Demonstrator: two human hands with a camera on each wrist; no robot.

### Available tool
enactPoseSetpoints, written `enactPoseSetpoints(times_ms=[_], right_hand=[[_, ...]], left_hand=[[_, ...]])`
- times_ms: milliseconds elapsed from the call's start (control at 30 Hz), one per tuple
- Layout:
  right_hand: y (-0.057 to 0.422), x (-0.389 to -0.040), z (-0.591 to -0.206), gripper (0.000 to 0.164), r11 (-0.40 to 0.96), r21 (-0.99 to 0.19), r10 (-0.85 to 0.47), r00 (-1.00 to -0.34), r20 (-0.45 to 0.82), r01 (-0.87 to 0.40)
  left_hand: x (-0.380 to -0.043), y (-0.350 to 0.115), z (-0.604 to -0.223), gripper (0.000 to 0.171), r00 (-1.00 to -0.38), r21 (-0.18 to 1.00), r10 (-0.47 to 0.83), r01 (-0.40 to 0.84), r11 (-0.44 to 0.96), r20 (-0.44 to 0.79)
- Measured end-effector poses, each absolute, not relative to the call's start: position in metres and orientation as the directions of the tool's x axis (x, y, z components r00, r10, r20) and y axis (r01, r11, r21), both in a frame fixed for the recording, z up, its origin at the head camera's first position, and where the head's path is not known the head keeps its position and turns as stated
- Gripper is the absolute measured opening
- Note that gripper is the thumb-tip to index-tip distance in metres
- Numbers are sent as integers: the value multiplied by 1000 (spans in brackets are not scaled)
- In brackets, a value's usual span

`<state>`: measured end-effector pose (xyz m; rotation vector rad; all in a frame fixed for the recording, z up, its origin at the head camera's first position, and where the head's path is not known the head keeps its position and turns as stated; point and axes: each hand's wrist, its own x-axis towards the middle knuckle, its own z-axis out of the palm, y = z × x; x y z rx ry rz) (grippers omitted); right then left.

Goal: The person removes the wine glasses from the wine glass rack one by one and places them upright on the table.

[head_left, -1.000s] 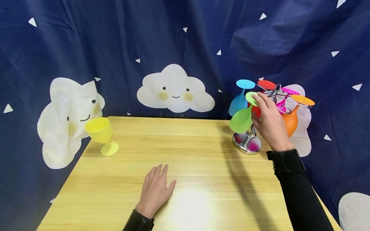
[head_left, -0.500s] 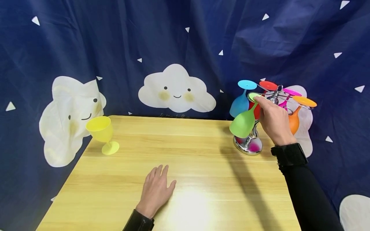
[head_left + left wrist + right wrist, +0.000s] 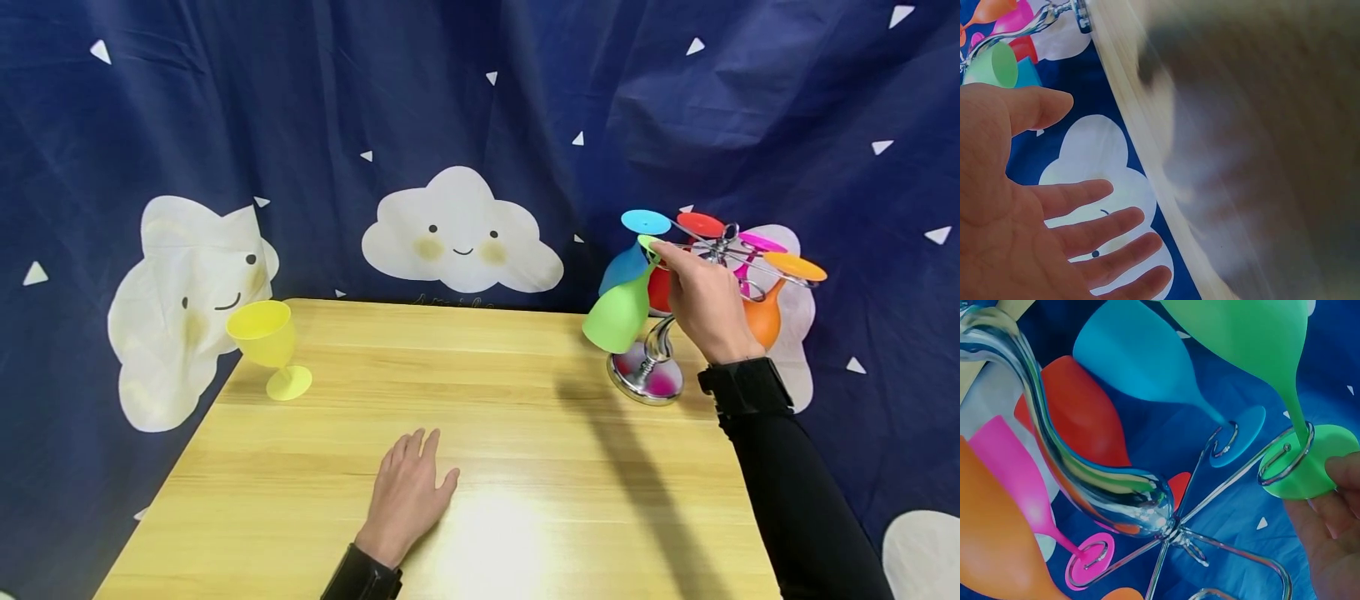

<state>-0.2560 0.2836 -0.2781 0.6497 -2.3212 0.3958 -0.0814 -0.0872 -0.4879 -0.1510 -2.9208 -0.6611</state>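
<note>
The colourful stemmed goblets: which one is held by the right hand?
The light green stemmed goblet: the right hand pinches its round base; none of the others is touched by the hands.

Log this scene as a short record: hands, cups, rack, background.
Right hand: pinches the base of the green cup
Green cup: mouth down, stem in a hook of the rack
Left hand: fingers extended over the table, holding nothing
Other cups on rack: blue cup, red cup, pink cup, orange cup, all hanging mouth down
Yellow cup: upright on the table, far left in the head view
Rack: shiny metal, curved post, round base
Background: dark blue curtain with smiling clouds
</note>
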Motion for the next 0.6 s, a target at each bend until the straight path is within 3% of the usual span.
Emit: enactPoseSetpoints(times_ms=[167, 600], right_hand=[[284, -268, -277, 42, 842, -67, -345, -630, 696, -535], [287, -279, -268, 42, 882, -74, -306, -685, 661, -466]], left_hand=[[-82, -84, -488, 66, -987, 426, 67, 125, 896, 149], [-84, -76, -488, 67, -992, 448, 74, 111, 887, 99]])
